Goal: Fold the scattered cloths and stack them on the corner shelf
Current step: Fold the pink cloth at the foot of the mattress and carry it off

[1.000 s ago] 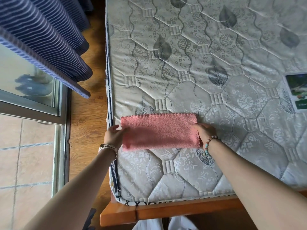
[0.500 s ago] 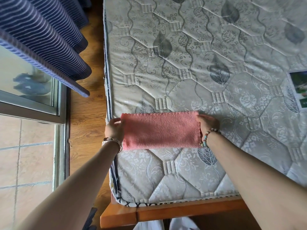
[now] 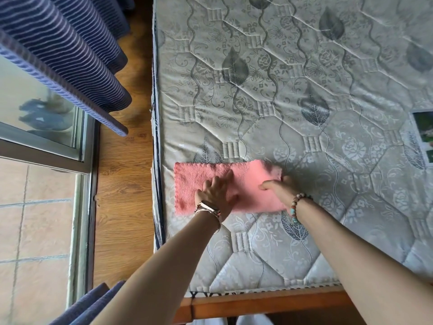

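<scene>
A pink cloth (image 3: 194, 181) lies folded into a long strip near the left edge of the mattress (image 3: 281, 78). My left hand (image 3: 216, 192) presses flat on the middle of the strip, fingers straight and spread. At the strip's right end, my right hand (image 3: 278, 187) grips the cloth; that end is lifted and curled up off the mattress. Part of the cloth is hidden under both hands. No shelf and no other cloths are in view.
The wooden bed frame (image 3: 257, 303) runs along the mattress's near edge. A strip of wood floor (image 3: 124, 184) lies to the left, with a blue striped curtain (image 3: 58, 55) and a glass sliding door (image 3: 35, 113) beyond. A printed label (image 3: 424, 137) sits at the mattress's right.
My left hand left the strip's left end and now presses on its middle. My right hand has lifted the right end, which lay flat before.
</scene>
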The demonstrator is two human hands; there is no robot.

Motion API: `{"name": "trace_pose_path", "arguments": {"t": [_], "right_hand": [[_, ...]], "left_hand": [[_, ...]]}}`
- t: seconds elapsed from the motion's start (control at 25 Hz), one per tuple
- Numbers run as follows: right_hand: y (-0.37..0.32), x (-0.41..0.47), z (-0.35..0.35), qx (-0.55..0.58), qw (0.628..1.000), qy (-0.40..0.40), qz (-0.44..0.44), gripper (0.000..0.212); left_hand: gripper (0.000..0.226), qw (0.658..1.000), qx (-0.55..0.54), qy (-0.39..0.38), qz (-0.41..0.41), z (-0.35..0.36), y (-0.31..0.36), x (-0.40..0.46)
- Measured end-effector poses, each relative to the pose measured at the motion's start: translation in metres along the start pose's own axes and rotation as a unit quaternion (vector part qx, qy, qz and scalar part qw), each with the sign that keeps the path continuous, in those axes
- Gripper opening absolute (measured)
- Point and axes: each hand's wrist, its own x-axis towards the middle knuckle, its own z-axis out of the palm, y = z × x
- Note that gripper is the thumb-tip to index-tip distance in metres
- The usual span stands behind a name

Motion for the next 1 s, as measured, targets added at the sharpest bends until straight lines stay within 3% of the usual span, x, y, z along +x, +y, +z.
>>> {"name": "trace_pose_path", "arguments": {"t": [0.12, 0.16, 0.2, 0.24, 0.28, 0.32, 0.36, 0.44, 0.6, 0.68, 0.76, 0.84, 0.92, 1.0], "right_hand": [[-0.020, -0.011, 0.019, 0.087, 0.993, 0.007, -0.084, 0.035], [-0.029, -0.017, 0.031, 0.096, 0.991, -0.009, -0.097, 0.038], [-0.036, -0.023, 0.045, 0.093, 0.990, -0.027, -0.104, 0.039], [-0.041, -0.028, 0.059, 0.089, 0.989, -0.046, -0.112, 0.041], [-0.045, -0.031, 0.073, 0.086, 0.987, -0.062, -0.120, 0.044], [-0.045, -0.031, 0.089, 0.083, 0.986, -0.073, -0.123, 0.048], [-0.046, -0.032, 0.100, 0.076, 0.986, -0.083, -0.122, 0.049], [-0.047, -0.034, 0.123, 0.057, 0.985, -0.102, -0.126, 0.050], [-0.044, -0.034, 0.153, 0.070, 0.984, -0.125, -0.105, 0.067], [-0.040, -0.033, 0.159, 0.108, 0.979, -0.160, -0.070, 0.071], [-0.034, -0.031, 0.159, 0.112, 0.977, -0.167, -0.075, 0.073], [-0.031, -0.029, 0.153, 0.109, 0.981, -0.116, -0.110, 0.063], [-0.028, -0.026, 0.140, 0.047, 0.985, 0.001, -0.163, 0.045], [-0.021, -0.019, 0.127, -0.021, 0.967, 0.125, -0.223, 0.035]], "left_hand": [[0.064, 0.995, -0.094, -0.004, 0.032, -0.012, -0.004, 0.002], [0.058, 0.977, -0.210, -0.003, 0.024, -0.020, -0.009, 0.002], [0.056, 0.918, -0.395, 0.000, -0.033, -0.028, -0.016, 0.000], [0.053, 0.812, -0.574, -0.011, -0.103, -0.035, -0.025, -0.005], [0.046, 0.713, -0.683, -0.026, -0.155, -0.044, -0.035, -0.010], [0.039, 0.644, -0.739, -0.046, -0.190, -0.051, -0.046, -0.014], [0.035, 0.604, -0.767, -0.068, -0.207, -0.055, -0.056, -0.019], [0.036, 0.571, -0.787, -0.096, -0.214, -0.057, -0.072, -0.025], [0.057, 0.564, -0.791, -0.132, -0.197, -0.050, -0.092, -0.027], [0.051, 0.583, -0.779, -0.111, -0.204, -0.046, -0.095, -0.028], [0.026, 0.644, -0.728, -0.042, -0.231, -0.039, -0.097, -0.028], [0.013, 0.719, -0.651, 0.025, -0.242, -0.034, -0.102, -0.025], [0.017, 0.781, -0.579, 0.045, -0.229, -0.030, -0.106, -0.023], [0.028, 0.827, -0.514, 0.050, -0.222, -0.030, -0.103, -0.025]]}}
